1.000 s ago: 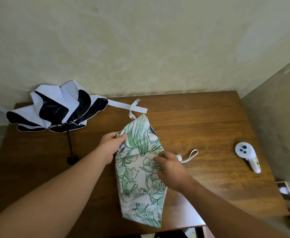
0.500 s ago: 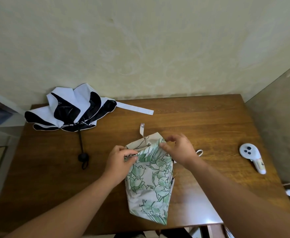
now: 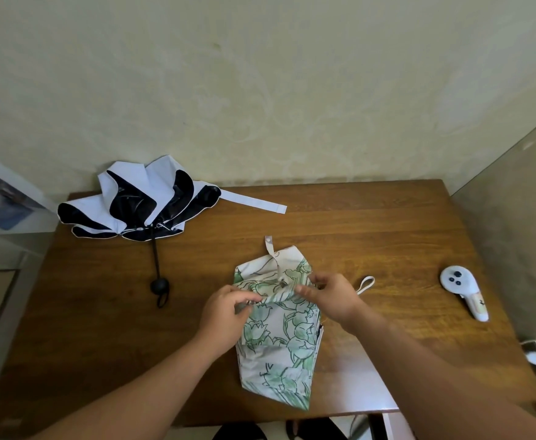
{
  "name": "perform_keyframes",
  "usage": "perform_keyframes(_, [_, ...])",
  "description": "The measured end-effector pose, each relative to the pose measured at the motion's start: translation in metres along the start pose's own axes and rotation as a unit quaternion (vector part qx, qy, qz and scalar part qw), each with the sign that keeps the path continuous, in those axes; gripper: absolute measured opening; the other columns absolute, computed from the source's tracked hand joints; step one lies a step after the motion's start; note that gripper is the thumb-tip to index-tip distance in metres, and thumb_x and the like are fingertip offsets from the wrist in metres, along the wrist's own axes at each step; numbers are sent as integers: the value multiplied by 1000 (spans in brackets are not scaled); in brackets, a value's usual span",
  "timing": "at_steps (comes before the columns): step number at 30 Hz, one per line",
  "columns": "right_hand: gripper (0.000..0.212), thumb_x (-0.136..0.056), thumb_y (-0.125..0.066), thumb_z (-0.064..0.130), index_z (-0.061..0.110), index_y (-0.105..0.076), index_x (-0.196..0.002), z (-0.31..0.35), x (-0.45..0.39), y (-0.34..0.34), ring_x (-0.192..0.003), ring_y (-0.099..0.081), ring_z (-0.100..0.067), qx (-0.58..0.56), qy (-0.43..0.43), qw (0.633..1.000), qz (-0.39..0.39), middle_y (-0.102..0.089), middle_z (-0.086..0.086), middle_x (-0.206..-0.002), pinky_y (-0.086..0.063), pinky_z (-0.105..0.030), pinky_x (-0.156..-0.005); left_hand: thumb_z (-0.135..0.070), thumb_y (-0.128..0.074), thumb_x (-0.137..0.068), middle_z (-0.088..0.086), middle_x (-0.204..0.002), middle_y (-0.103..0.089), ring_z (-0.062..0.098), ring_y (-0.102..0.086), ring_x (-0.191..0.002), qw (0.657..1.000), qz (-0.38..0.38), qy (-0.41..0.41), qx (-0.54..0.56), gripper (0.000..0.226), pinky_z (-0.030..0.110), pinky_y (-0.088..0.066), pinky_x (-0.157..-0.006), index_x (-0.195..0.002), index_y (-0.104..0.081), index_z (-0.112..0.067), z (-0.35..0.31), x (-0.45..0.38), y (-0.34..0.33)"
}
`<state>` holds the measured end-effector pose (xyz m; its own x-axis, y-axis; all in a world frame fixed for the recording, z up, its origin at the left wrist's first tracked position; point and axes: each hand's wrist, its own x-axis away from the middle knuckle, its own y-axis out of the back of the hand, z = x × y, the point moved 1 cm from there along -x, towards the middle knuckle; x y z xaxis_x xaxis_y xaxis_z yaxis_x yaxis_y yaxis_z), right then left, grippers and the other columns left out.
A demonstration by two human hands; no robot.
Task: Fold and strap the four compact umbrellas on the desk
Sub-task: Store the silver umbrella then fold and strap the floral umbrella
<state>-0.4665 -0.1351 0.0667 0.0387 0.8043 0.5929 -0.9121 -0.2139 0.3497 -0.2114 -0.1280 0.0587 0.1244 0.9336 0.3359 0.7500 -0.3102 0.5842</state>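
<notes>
Floral umbrella (image 3: 277, 341): laid on the wooden desk (image 3: 371, 236), near the front edge.
Left hand (image 3: 225, 312): canopy fold is pinched.
Right hand (image 3: 331, 295): same fold is pinched.
Black-and-white umbrella (image 3: 139, 201): left unfolded at the rear left corner.
White controller (image 3: 463, 290): placed at the right.

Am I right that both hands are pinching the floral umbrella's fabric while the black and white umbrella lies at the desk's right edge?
Not quite. The head view shows the black and white umbrella at the desk's back left corner. Both the left hand and right hand do pinch the floral umbrella's fabric.
</notes>
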Motion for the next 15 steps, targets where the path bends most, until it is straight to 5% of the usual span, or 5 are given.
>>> perform_keyframes(6, [35,-90,-79,46,11,-79,-85,-8,2,-6,-86,-70,-17,-67,-6,998,-10,-77,-9,-88,-57,-39,-87,-11,-70,-97,-16,-112,-57,5,-57,-97,1000,7,-3,-26,41,29,-54,-83,-111,-74,-50,9,2,-2])
perform_keyframes(10, [27,-93,-78,32,7,-78,-83,0,5,-3,-75,-69,-11,-145,37,988,-48,-75,-9,-91,-56,-35,-76,-9,-66,-98,-14,-119,-57,4,-58,-98,999,-26,18,21,51,26,-52,-79,-128,-66,-50,0,-8,4])
perform_keyframes(15, [19,-95,-74,20,1,-77,-96,17,-3,6,-91,-73,-29,-251,33,967,-41,-79,-15,-99,-55,-43,-94,-19,-70,-99,-16,-111,-64,0,-58,-99,996,-41,24,73,39,23,-48,-77,-129,-66,-44,-24,-30,17])
